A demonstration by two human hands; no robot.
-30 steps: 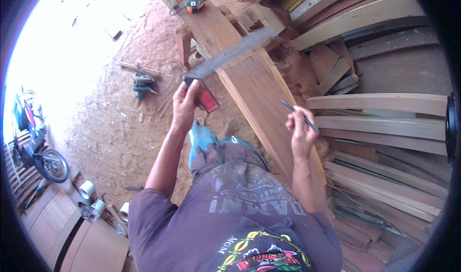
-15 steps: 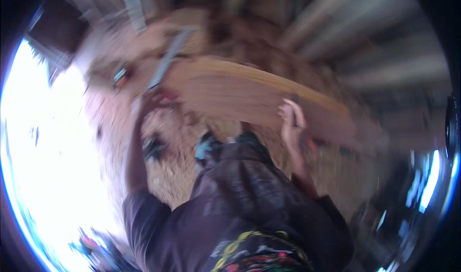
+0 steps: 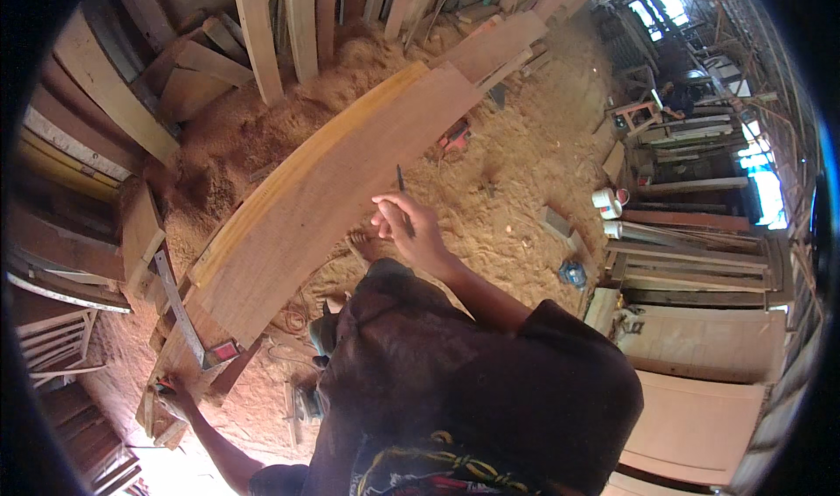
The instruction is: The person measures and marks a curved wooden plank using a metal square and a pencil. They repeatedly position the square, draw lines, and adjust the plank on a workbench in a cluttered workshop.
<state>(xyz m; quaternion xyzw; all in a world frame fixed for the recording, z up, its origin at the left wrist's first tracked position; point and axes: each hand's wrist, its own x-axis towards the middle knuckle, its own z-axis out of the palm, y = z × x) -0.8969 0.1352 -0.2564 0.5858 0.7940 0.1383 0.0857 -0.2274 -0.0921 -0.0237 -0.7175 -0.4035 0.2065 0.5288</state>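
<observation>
Pencil [image 3: 401, 192]: pinched upright in the right hand [image 3: 409, 231], beside the long plank [image 3: 324, 199].
Square [image 3: 185, 314]: laid across the plank's far end.
Left hand [image 3: 178, 397]: at that end; closure cannot be told.

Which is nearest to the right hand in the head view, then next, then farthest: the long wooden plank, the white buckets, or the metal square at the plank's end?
From the right hand, which holds a pencil:
1. Long wooden plank, just to its left.
2. White buckets, off to the right on the sawdust.
3. Metal square, far left at the plank's end.
</observation>
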